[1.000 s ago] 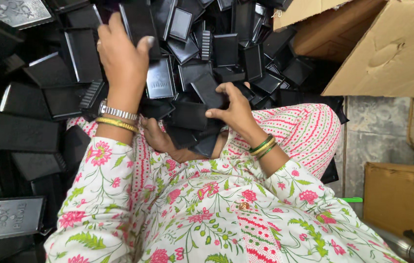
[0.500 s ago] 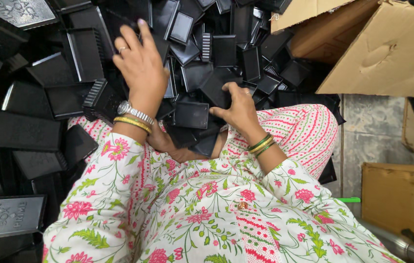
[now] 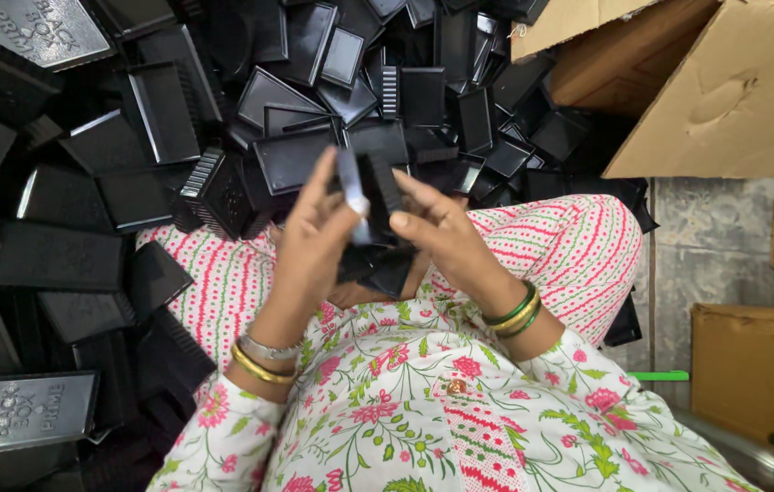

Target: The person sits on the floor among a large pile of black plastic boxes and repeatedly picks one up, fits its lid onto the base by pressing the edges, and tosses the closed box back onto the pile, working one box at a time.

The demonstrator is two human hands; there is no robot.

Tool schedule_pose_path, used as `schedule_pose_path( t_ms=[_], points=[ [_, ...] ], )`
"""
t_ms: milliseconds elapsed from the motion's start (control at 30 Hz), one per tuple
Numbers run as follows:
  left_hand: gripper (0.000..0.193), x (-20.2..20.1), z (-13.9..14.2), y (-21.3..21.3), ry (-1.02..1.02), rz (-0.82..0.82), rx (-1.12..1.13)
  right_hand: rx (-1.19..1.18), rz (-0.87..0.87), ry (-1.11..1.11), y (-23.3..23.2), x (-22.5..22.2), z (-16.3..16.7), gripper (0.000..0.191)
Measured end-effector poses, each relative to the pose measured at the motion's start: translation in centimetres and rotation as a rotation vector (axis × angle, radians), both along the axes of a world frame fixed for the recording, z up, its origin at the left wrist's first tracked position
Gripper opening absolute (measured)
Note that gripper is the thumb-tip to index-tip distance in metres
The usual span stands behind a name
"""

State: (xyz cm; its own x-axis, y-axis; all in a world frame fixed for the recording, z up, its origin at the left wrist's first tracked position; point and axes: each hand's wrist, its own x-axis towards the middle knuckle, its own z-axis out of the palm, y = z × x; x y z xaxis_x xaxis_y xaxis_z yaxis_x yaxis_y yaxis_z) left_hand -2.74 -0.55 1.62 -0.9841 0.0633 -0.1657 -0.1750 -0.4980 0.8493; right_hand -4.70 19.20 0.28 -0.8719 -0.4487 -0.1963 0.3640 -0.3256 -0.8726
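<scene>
Heaped black trays (image 3: 168,109) behind; left hand (image 3: 314,241) and right hand (image 3: 442,232) pinch black part (image 3: 378,187) between.

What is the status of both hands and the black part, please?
Left hand and right hand both grip one black plastic part above the lap. Pile of black trays all around. Nothing blocking.

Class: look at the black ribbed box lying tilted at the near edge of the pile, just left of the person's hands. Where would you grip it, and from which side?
Probably by its two long side walls, coming down from above. The ribbed box lies tilted with its open side up, its ridged end wall facing the left hand. That gives the fingers rims to pinch, and nothing lies on top of it.
</scene>
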Motion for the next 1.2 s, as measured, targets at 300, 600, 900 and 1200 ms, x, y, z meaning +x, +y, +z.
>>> schedule_pose_path(
  t_ms=[300, 600, 900, 1200],
  points=[
    [0.090, 1.8, -0.6, 0.8, 0.023, -0.027, 0.077, 0.161, -0.011, 0.060, 1.2, 1.9, 1.0, 0.064],
    [0.096, 2.3, -1.4, 2.1, 0.001, -0.086, -0.011, 0.482, 0.117, 0.469, 2.0, 2.8, 1.4, 0.063],
    [0.047, 1.3, -6.0, 1.5, -0.058, -0.054, -0.166, 0.258, 0.213, 0.021, 3.6, 1.9, 0.7, 0.047],
    [0.052, 1.4, -5.7, 0.0, -0.265, 0.008, -0.094, -0.087, -0.412, 0.329, 7.0, -6.4, 10.4, 0.033]
  ],
)
